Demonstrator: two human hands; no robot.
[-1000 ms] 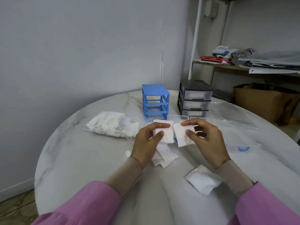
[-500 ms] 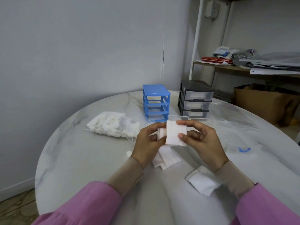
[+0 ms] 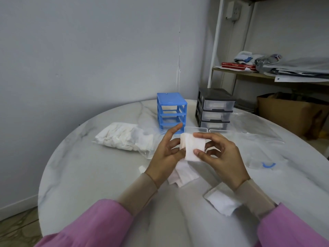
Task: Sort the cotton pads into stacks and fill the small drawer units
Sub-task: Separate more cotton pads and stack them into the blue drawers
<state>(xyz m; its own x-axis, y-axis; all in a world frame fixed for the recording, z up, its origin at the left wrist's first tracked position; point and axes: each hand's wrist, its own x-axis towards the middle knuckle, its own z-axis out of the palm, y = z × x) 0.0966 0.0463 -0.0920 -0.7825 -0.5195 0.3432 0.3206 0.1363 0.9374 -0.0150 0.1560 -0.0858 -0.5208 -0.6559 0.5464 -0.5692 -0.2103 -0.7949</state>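
Two small drawer units stand at the far side of a round white marble table (image 3: 92,175), close to a pale wall: a blue drawer unit (image 3: 171,111) whose slots hold no drawers, and a grey drawer unit (image 3: 214,109) to its right with three clear drawers in place. Clear loose drawers (image 3: 195,129) lie just in front of them. A bag of cotton pads (image 3: 124,137) lies to the left, a loose pile of pads (image 3: 183,175) sits under the hands, and a single pad (image 3: 222,204) lies near the right forearm. Clear plastic bags (image 3: 258,139) spread across the table's right side. Behind, a shelf (image 3: 249,76) carries books and papers, with a cardboard box (image 3: 292,113) below it. Both hands meet above the table on a small stack of pads (image 3: 193,148): the right hand (image 3: 222,157) pinches it between thumb and fingers, while the left hand (image 3: 166,154) supports it from the left with its fingers loosely extended, index finger pointing up.
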